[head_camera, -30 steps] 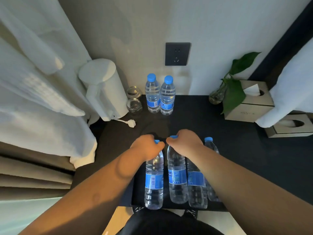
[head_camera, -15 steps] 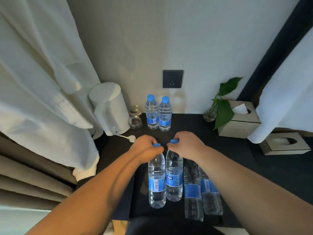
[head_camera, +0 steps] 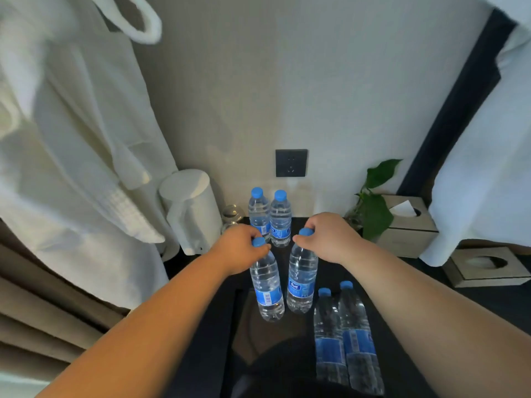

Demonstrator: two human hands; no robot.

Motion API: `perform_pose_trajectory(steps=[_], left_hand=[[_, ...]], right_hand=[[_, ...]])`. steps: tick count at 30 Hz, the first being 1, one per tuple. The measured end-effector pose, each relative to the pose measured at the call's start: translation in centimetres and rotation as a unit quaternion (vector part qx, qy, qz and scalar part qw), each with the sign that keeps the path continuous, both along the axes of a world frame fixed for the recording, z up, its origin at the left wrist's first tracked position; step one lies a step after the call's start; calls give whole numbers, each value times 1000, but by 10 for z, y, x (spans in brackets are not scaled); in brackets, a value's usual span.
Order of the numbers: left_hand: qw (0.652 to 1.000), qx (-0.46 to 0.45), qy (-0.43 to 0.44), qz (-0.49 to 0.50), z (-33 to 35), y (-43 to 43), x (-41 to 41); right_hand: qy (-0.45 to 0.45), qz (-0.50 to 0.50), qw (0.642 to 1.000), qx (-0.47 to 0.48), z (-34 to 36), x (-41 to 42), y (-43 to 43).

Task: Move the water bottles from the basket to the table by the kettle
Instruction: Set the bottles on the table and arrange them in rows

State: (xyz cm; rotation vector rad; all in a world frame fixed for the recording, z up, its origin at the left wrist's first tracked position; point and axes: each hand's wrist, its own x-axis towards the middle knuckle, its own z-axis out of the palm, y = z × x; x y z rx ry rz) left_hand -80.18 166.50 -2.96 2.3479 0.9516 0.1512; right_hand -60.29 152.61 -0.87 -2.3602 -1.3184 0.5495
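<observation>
- Head view, looking forward and down: two water bottles gripped by the neck, one per hand, both upright, long axis vertical, blue caps on top.
- Left hand [head_camera: 240, 248] curled around the neck of the left bottle [head_camera: 267, 288], fingers closed just under the cap.
- Right hand [head_camera: 327, 239] clenched the same way on the right bottle [head_camera: 301, 280], thumb and fingers wrapped beside its cap.
- Both held bottles side by side, near each other but apart, bases over the basket [head_camera: 234, 317]. Judged to be clear of the basket floor, though hard to confirm from this angle.
- At the right of the basket: two remaining bottles [head_camera: 344, 340], standing close together, untouched by either hand.
- Straight ahead of the hands, by the wall: placed pair [head_camera: 270, 218] standing on the worktop [head_camera: 298, 221], just right of the kettle [head_camera: 191, 211], with a small glass jar [head_camera: 231, 214] between kettle and pair.
- Deciding relation: bare worktop just forward of both hands, in front of the placed pair. Left hand nearer the kettle, right hand nearer the plant [head_camera: 373, 214].
- Probably calls for carrying forward, keeping both bottles upright and setting them down short of the placed pair without knocking it.
</observation>
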Motion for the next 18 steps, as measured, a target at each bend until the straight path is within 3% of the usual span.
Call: perform_pose_trajectory(steps=[10, 18], left_hand=[[995, 85, -27, 51, 6, 32, 20], [993, 116, -15, 30, -1, 52, 29]], right_hand=[[11, -82, 994, 72, 1, 24, 24], [23, -104, 991, 87, -12, 44, 45]])
